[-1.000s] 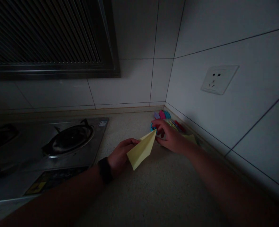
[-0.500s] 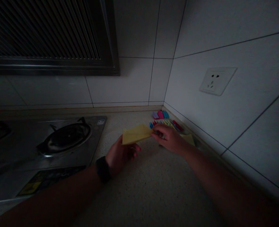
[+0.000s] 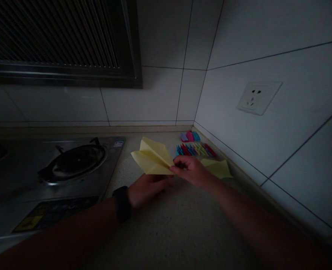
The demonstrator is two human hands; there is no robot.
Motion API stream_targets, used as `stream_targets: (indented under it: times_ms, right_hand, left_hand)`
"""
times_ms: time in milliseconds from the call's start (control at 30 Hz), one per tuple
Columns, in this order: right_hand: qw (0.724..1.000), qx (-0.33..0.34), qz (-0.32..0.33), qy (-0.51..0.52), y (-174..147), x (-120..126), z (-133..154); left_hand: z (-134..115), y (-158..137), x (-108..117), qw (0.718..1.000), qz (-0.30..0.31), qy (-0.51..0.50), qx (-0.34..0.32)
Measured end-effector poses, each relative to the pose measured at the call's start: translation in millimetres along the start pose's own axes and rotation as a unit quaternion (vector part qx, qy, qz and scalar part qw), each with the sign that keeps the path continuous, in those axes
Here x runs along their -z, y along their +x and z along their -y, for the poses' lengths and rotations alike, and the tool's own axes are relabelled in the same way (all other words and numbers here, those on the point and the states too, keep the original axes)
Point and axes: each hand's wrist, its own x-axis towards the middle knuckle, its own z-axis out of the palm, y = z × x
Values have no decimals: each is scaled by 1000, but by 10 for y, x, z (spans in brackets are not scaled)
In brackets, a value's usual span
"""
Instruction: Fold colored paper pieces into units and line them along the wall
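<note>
A folded yellow paper airplane (image 3: 153,157) hangs above the counter, its wings spread toward the left. My right hand (image 3: 190,169) pinches its narrow end between thumb and fingers. Just beneath the paper is my left hand (image 3: 149,189), wearing a dark wristband. Its fingers stretch loosely to the right, partly in shadow; whether they touch the paper's underside I cannot tell. Behind my right hand, another piece of yellow paper (image 3: 218,168) lies on the counter by the wall.
A row of small colourful clips (image 3: 195,149) lies near the corner, with purple, pink and blue pieces (image 3: 190,136) behind it. At left is a gas stove (image 3: 78,159) beneath a range hood (image 3: 70,77). A socket (image 3: 258,96) is on the right wall of the speckled counter (image 3: 179,225).
The yellow paper has turned from a flat narrow strip to show its opened wings. My left hand has come down below it, and my right hand has moved slightly left and down.
</note>
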Motion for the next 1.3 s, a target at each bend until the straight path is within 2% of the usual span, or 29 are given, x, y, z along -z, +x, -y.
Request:
stream_targets:
  times_ms: [133,300,500,767,967,1300]
  right_hand:
    - [999,1,36,16,-28,-38,53]
    - [997,-3,77,-5,-42,3,98]
    - [995,-8,95,-13,-43,8,116]
    - [990,-52,126,-29,-47,-32,4]
    - [989,-60,130,-40,-43,-11,8]
    - [989,-64,133,13,-42,22,67]
  left_hand:
    - [31,0,-6,999,-46,7,7]
    - [47,12,-8,997,-75,-12,-9]
    - [15,0,-15,998,-66,-1,-12]
    - [18,2,-10,995,-48,-37,-79]
    - [5,-6,-13,995,-54,-47,-72]
    - [-41,-29,-30,995,-42,-31,-85]
